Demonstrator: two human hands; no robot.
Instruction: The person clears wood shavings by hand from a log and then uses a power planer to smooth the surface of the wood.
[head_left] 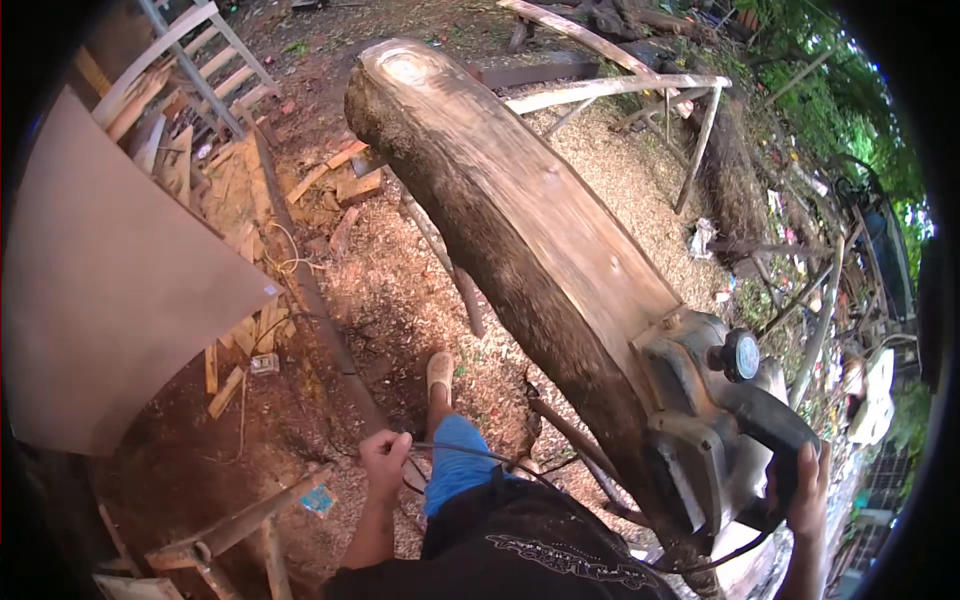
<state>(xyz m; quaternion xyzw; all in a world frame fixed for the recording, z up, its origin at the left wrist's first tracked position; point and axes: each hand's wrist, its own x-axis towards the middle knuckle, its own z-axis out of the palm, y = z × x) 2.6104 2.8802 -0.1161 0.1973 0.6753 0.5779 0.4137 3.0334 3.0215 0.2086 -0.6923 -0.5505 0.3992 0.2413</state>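
A dark electric hand planer (690,420) rests on the near end of a long log (530,200) with a flat, planed top and bark down its side. My right hand (808,492) is wrapped round the planer's rear handle, fingers partly hidden behind it. The round front knob (738,355) has no hand on it. Off to the left, my left hand (384,458) is closed round the black power cord (480,453). The cord crosses in front of my body, and a stretch of it shows again below the planer.
Thin poles prop the log above ground strewn with wood shavings (620,180). A large brown board (120,290) leans at the left, near scrap wood and a ladder (205,65). A low wooden frame (240,520) stands at lower left. Branch rails (620,88) stand beyond the log.
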